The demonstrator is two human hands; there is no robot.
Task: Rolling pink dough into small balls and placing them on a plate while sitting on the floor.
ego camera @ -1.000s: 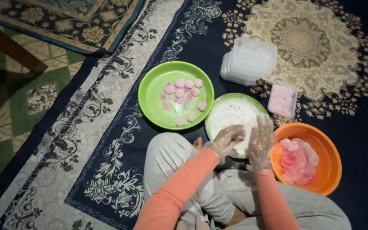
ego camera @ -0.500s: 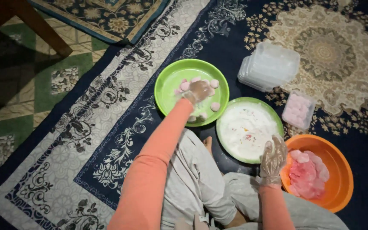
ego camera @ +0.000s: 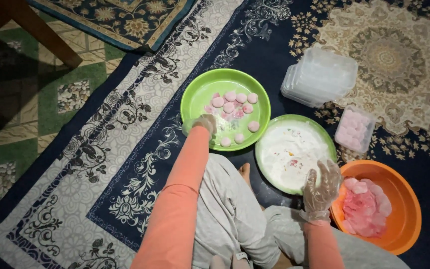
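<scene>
A dark blue patterned carpet [ego camera: 255, 55] covers the floor, with green tiles at the left. The left hand [ego camera: 202, 124], in a clear glove, grips the near rim of a green bowl [ego camera: 200, 94] that holds small pink dough balls [ego camera: 229, 107]; its fingers are curled over the edge. The right hand [ego camera: 322, 187], also gloved, hovers with fingers spread and holding nothing, between a flour-filled green plate [ego camera: 324, 137] and an orange bowl [ego camera: 404, 209] of pink slices [ego camera: 367, 206]. A stack of clear plastic containers [ego camera: 319, 77] lies further back, with one filled container [ego camera: 355, 129] just beside the plate.
</scene>
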